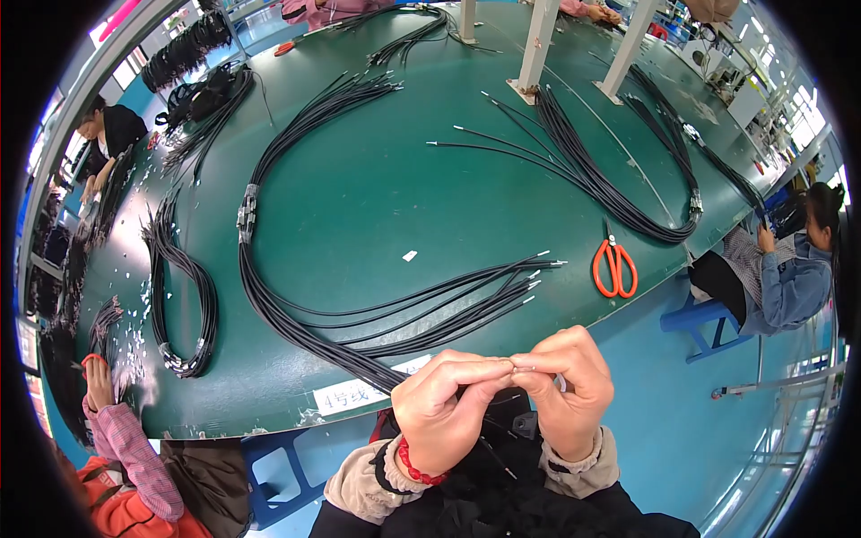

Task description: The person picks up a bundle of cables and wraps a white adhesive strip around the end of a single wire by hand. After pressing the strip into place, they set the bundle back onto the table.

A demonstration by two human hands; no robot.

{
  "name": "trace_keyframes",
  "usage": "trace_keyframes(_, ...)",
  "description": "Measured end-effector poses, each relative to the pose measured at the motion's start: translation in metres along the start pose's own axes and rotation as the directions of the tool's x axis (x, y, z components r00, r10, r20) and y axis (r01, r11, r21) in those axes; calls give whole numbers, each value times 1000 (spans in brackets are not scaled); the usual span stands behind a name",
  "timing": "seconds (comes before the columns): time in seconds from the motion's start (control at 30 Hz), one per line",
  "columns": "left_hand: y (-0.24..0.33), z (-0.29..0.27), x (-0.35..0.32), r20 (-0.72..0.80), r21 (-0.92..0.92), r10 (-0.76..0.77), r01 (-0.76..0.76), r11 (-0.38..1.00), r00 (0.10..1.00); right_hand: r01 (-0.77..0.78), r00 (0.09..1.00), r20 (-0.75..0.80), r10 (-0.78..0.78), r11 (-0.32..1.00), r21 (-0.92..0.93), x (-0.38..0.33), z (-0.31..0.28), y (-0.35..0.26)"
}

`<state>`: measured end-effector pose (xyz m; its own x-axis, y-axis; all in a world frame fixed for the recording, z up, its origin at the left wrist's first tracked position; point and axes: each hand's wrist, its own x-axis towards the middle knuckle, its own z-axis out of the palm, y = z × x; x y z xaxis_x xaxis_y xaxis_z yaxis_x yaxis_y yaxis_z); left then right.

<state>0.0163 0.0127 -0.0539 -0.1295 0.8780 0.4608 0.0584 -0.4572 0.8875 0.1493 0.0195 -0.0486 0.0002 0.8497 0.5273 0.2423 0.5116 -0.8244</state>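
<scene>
My left hand (446, 403) and my right hand (567, 387) meet fingertip to fingertip below the table's near edge, pinching the thin metal end of a black cable (491, 448) between them. The cable drops toward my lap. A red bead bracelet (414, 466) circles my left wrist. Just above my hands, a long bundle of black cables (296, 318) loops across the green table (359, 188), its stripped ends (538, 269) fanned to the right.
Orange-handled scissors (614, 269) lie right of the bundle. More cable bundles lie at the left (184, 305), back (318, 112) and right (619, 193). White posts (536, 45) stand at the back. A seated person (780, 269) is at right, another's hand (99, 381) at lower left.
</scene>
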Motion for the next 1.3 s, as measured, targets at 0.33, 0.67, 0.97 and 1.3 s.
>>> trace_keyframes(0.33, -6, 0, -1, -33, 204, 172, -162, 966, 985, 59, 996, -58, -67, 991, -123, -1, 8, -1)
trace_keyframes(0.67, -9, -3, -8, -86, 137, 75, -62, 989, 993, 108, 989, -75, -126, 971, -213, -5, 9, -3)
trace_keyframes(0.97, -7, -5, -7, -100, 121, 67, -54, 991, 993, 174, 979, -43, -200, 925, -338, -3, 9, -12)
trace_keyframes(1.3, 6, -10, -4, -47, 155, 54, -46, 987, 997, 32, 999, 23, -30, 996, -81, 7, 5, -11)
